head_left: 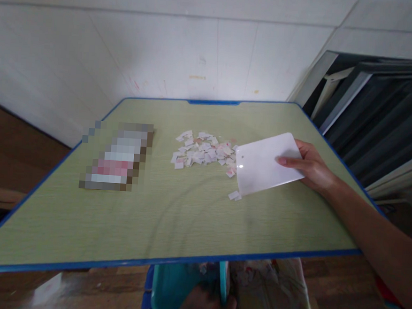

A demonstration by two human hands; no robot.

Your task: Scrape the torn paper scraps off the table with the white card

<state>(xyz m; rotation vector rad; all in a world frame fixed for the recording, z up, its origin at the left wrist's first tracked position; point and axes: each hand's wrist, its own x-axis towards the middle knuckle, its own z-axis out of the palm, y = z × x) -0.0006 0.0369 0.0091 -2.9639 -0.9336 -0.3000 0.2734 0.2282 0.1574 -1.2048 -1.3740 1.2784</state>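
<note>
My right hand point(313, 166) grips a white flat board point(267, 163) with small holes near its left edge, thumb on top. The board is tilted over the table's right side. Its left edge is next to a pile of small torn paper pieces point(206, 151), and a couple of loose scraps point(234, 195) lie by its lower corner. Below the table's front edge, my left hand point(205, 306) is in shadow, closed on the rim of a teal plastic tray point(163, 288). A few scraps show inside the tray.
The green table point(116, 223) has a blue edge and stands against a white wall point(163, 52). A blurred-out rectangular object point(117, 157) lies on its left. Dark panels point(382, 101) lean at the right. Under the front edge are a bag with scraps point(270, 291) and a paper sheet point(47, 288).
</note>
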